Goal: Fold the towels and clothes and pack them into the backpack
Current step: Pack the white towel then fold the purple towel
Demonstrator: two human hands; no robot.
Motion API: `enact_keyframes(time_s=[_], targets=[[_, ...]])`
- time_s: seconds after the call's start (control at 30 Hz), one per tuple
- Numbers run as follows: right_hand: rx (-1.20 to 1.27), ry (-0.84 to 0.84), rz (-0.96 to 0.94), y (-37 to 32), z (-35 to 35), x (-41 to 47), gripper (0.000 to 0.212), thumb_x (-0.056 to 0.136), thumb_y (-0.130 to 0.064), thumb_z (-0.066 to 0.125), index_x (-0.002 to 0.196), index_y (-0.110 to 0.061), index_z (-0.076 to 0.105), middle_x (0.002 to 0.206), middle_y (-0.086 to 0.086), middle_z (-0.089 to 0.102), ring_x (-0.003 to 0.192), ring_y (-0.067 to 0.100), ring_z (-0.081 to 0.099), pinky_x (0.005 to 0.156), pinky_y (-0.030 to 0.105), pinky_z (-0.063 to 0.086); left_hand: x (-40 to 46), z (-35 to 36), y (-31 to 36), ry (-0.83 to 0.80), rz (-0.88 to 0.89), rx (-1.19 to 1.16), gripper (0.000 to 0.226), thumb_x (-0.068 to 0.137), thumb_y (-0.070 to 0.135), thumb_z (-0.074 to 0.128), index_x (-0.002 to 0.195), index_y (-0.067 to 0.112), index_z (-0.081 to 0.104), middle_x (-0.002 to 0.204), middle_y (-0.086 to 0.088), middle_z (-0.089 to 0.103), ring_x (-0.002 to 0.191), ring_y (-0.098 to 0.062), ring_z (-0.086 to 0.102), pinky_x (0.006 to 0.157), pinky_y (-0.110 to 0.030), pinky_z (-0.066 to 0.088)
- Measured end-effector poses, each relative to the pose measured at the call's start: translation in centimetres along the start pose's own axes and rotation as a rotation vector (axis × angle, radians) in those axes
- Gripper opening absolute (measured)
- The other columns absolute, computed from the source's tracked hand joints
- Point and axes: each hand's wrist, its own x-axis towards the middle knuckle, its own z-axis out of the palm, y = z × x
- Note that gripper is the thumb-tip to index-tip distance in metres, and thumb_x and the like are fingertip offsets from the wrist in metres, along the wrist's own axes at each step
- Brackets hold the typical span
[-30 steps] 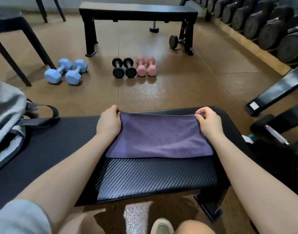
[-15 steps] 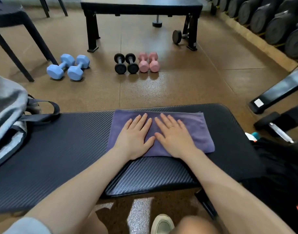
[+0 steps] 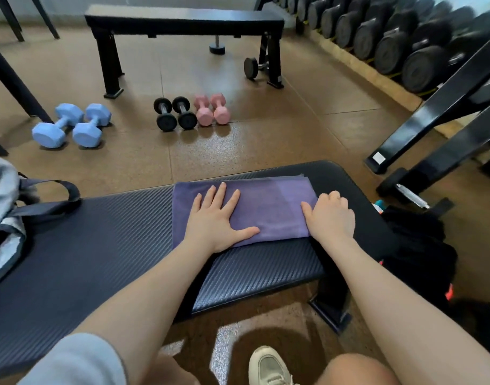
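Gym bench pad: folded purple towel lies long axis L–R, left hand flat w/ fingers spread mid-towel, right hand curled gripping its right end, backpack far left.

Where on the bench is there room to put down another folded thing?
The widest bare stretch of the bench lies between the grey backpack at its left end and the purple towel. A narrower strip runs along the near edge, though both forearms cross it. The right end is crowded: the right hand grips the towel's edge there and the left hand presses it flat.
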Motion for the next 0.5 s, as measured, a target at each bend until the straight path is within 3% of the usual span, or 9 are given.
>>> enact_keyframes(time_s=[0.07, 0.2, 0.3, 0.37, 0.43, 0.5], targets=[[0.059, -0.038, 0.016, 0.0, -0.3, -0.1, 0.049, 0.094, -0.046, 0.043, 0.121, -0.005, 0.049, 0.126, 0.015, 0.047, 0.118, 0.032, 0.043, 0.09, 0.042, 0.04, 0.0, -0.1, 0.2, 0.009, -0.034, 0.002, 0.111, 0.052, 0.088, 0.007, 0.148, 0.033, 0.008, 0.158, -0.001, -0.002, 0.145, -0.023, -0.003, 0.115, -0.043, -0.003], [0.285, -0.112, 0.116, 0.0, -0.6, 0.5, 0.038, 0.09, -0.039, 0.055, 0.11, -0.007, 0.057, 0.118, 0.014, 0.054, 0.114, 0.034, 0.044, 0.087, 0.041, 0.042, -0.3, -0.8, 0.9, -0.031, -0.068, 0.004, 0.095, 0.072, 0.083, 0.032, 0.148, 0.032, 0.006, 0.158, -0.001, -0.005, 0.145, -0.022, -0.006, 0.116, -0.043, -0.004], [0.384, -0.136, 0.131, -0.4, -0.3, 0.7, 0.032, 0.09, -0.032, 0.056, 0.105, -0.005, 0.059, 0.113, 0.015, 0.058, 0.111, 0.035, 0.046, 0.085, 0.04, 0.042, -0.4, -1.1, 1.1, -0.067, -0.079, 0.001, 0.1, 0.069, 0.085, 0.033, 0.148, 0.032, 0.004, 0.157, 0.0, -0.008, 0.144, -0.022, -0.008, 0.116, -0.043, -0.005], [0.433, -0.154, 0.084, -0.3, -0.2, 1.2, 0.025, 0.088, -0.027, 0.055, 0.097, -0.004, 0.058, 0.104, 0.014, 0.06, 0.103, 0.035, 0.053, 0.075, 0.037, 0.043, -0.3, -1.1, 1.2, -0.093, -0.102, 0.003, 0.102, 0.067, 0.086, 0.032, 0.148, 0.032, 0.003, 0.157, 0.0, -0.009, 0.144, -0.022, -0.01, 0.116, -0.044, -0.006], [0.511, -0.169, 0.048, 0.2, -0.8, 2.1, 0.016, 0.084, -0.023, 0.057, 0.088, -0.007, 0.056, 0.094, 0.013, 0.06, 0.091, 0.032, 0.056, 0.066, 0.032, 0.039, -0.2, -1.2, 1.8, -0.115, -0.147, 0.005, 0.097, 0.073, 0.08, 0.038, 0.149, 0.03, 0.002, 0.157, -0.001, -0.012, 0.144, -0.022, -0.011, 0.115, -0.045, -0.007], [0.657, -0.163, 0.04, 0.7, -1.7, 2.8, 0.013, 0.081, -0.015, 0.059, 0.093, -0.009, 0.056, 0.097, 0.01, 0.061, 0.089, 0.028, 0.056, 0.068, 0.031, 0.04, 0.2, -1.2, 3.0, -0.104, -0.123, -0.042, 0.091, 0.08, 0.07, 0.042, 0.149, 0.025, 0.004, 0.157, -0.002, -0.012, 0.144, -0.021, -0.009, 0.114, -0.043, -0.006]])
